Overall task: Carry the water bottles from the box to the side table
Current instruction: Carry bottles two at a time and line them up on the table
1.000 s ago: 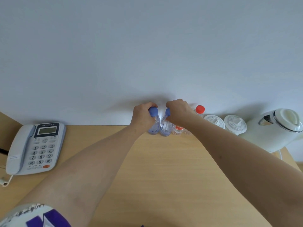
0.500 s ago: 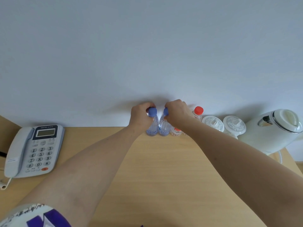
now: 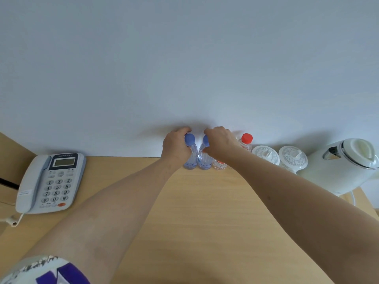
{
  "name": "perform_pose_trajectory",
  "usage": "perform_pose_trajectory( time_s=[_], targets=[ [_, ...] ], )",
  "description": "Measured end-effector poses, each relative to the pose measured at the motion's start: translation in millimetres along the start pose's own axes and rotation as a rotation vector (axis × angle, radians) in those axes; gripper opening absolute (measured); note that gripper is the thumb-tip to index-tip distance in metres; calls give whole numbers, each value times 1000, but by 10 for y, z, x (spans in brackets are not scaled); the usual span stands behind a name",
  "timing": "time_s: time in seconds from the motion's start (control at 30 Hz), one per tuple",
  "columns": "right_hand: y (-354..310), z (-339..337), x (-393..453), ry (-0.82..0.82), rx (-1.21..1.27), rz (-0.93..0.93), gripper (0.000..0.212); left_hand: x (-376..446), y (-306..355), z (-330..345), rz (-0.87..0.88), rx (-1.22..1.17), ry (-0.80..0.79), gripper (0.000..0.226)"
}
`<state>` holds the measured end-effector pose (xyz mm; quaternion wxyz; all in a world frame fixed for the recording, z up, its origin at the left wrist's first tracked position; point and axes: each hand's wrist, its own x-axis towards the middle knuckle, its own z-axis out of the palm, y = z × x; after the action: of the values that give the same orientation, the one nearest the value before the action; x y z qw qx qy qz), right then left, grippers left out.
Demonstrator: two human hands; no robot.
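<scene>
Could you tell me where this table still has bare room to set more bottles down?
Bare wood lies between the phone and the blue-capped bottles, and across the near table between the forearms. It is crowded from the red-capped bottle past the lidded cups to the kettle.

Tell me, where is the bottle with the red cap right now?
The red-capped bottle stands at the back of the table by the wall, right of centre, between the right hand and two lidded cups.

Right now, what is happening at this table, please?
A person holds two blue-capped water bottles, one in the left hand and one in the right hand, standing side by side on the wooden table against the wall. A red-capped bottle stands just to their right, then two lidded cups and a white kettle. A telephone sits at the left.
</scene>
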<state>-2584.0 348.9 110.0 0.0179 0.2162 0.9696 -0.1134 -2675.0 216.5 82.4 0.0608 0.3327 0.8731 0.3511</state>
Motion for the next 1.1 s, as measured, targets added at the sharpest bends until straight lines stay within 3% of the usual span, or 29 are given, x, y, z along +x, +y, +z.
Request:
perform_pose_trajectory(
  time_s=[0.23,0.43,0.63,0.9,1.1],
  targets=[
    [-127,-120,-263,92,2,18,54,-48,8,-286,21,44,-9,51],
    [-324,-178,-773,153,-102,190,58,-165,142,-520,216,236,-73,44],
    [-323,-34,-1652,218,-113,456,78,-600,392,-308,469,298,-191,47],
    [-73,-61,-3361,281,-117,877,84,-1621,1449,268,814,290,-394,65],
    [65,-136,-4940,350,-139,1155,77,-2854,2454,647,1048,191,-501,65]
  ],
)
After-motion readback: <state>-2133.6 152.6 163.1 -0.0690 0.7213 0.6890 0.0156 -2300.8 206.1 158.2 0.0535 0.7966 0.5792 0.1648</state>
